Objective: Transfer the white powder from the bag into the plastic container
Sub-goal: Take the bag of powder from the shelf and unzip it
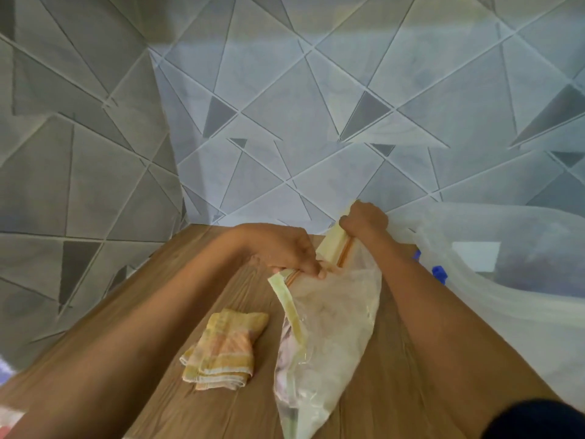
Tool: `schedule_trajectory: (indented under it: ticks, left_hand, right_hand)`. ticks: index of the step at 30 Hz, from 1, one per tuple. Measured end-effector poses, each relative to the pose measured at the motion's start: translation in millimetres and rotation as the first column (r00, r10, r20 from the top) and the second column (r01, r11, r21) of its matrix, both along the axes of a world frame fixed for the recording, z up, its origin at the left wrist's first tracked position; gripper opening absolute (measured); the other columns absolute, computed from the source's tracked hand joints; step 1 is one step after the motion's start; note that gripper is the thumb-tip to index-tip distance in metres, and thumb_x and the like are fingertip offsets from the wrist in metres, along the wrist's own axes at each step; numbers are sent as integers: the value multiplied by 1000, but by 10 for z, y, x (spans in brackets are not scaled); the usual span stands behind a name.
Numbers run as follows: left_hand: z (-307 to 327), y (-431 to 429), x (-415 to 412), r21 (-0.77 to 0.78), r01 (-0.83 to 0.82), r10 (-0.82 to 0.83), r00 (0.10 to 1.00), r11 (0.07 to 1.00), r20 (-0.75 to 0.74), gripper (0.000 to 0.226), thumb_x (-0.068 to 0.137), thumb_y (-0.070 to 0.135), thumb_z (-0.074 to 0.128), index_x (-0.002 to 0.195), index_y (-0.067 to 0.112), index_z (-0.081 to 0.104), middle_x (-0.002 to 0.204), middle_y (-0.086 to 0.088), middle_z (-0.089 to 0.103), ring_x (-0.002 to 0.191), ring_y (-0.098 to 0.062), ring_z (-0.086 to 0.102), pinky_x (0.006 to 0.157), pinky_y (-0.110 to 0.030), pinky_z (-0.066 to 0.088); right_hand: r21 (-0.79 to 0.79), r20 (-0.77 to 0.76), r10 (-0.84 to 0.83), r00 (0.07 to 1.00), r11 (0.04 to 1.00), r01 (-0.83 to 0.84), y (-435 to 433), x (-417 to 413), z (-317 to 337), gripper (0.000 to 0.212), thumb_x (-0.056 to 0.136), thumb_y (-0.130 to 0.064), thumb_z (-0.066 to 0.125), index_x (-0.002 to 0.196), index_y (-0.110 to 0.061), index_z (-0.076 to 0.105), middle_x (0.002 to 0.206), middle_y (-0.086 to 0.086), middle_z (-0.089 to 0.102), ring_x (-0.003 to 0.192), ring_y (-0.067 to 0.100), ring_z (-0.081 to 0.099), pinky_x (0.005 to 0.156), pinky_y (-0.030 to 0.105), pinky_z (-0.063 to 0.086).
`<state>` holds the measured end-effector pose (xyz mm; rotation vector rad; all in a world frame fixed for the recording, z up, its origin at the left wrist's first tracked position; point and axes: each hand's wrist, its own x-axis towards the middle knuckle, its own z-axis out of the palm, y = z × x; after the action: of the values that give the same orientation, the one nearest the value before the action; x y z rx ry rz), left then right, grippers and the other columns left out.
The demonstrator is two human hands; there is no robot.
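1. Wood table (221, 416) by a tiled wall; folded cloth (223, 351) nearest, left of bag.
2. Bag (332, 327) lies on table, zip end far.
3. Left hand (285, 248) pinches zip strip; right hand (364, 218) fist-grips far corner.
4. Step: likely opening the bag. Next: lift it and tip into container (522, 299), at right.

It looked like a room in a home, probably a kitchen: grey tiles (316, 106) patterned with triangles lay beyond a wood-grain tabletop (380, 407), which carried a folded yellow cloth (221, 350) and a clear plastic container (522, 312) with blue clips (439, 274).
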<state>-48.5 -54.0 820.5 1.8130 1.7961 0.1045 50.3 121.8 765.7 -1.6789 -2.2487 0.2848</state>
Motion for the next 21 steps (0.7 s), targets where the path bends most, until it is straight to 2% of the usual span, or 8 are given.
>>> schedule_trajectory:
  ticks: [3,6,8,10,14,17,19,21]
  left_hand:
    - [10,-139,112,229,-9,7,1000,973,8,41,84,28,65,56,14,39,50,6,33,42,-6,31,44,-15,26]
    - [4,-260,245,383,-46,67,997,922,-41,42,82,31,66,57,15,36,48,6,31,38,-6,33,40,-13,28]
    - [-20,-255,269,398,-87,90,996,913,11,47,82,32,67,53,16,33,44,6,29,37,-7,33,39,-12,27]
    - [-25,-249,245,331,-136,110,989,934,95,51,80,33,69,49,18,32,38,8,31,35,-5,34,39,-10,25]
    - [22,-264,144,116,-167,136,963,979,235,46,79,48,65,49,19,44,44,6,49,39,-7,48,49,-14,39]
    - [18,-59,-62,212,-363,296,910,907,291,44,80,55,59,60,17,54,49,5,55,41,-8,52,46,-11,39]
    - [-48,211,-240,287,-481,361,851,829,382,42,84,50,58,62,14,54,53,2,59,44,-10,54,46,-13,40]
    - [-143,537,-389,302,-562,392,790,770,471,35,88,41,58,66,14,56,61,-1,62,53,-14,57,51,-17,43]
  right_hand:
    - [-13,-224,15,974,1000,-18,123,-61,211,29,89,-19,45,106,0,59,118,19,60,113,35,55,80,32,43]
    - [-10,-221,128,967,991,-134,122,-245,326,19,89,-19,44,75,-7,48,92,14,58,108,34,57,71,29,37]
    - [-24,-249,170,954,983,-181,117,-364,295,17,89,-19,44,83,-5,53,91,12,57,106,33,58,71,28,36]
    - [-26,-295,166,941,983,-181,115,-431,234,26,89,-20,45,97,0,59,100,16,60,103,33,58,72,28,37]
    - [-55,-348,156,925,981,-186,200,-417,78,27,87,-25,47,68,-6,51,85,11,56,82,29,55,68,28,37]
    - [-83,-463,101,880,984,-157,349,-315,34,32,88,-25,44,81,0,62,92,14,68,89,33,64,74,31,48]
    - [-54,-505,46,862,995,-85,417,-190,49,28,90,-21,42,84,-1,61,97,18,68,97,36,64,76,32,48]
    - [-54,-480,7,877,998,-38,474,-87,60,25,92,-14,43,97,1,63,106,23,63,108,37,59,81,33,46]
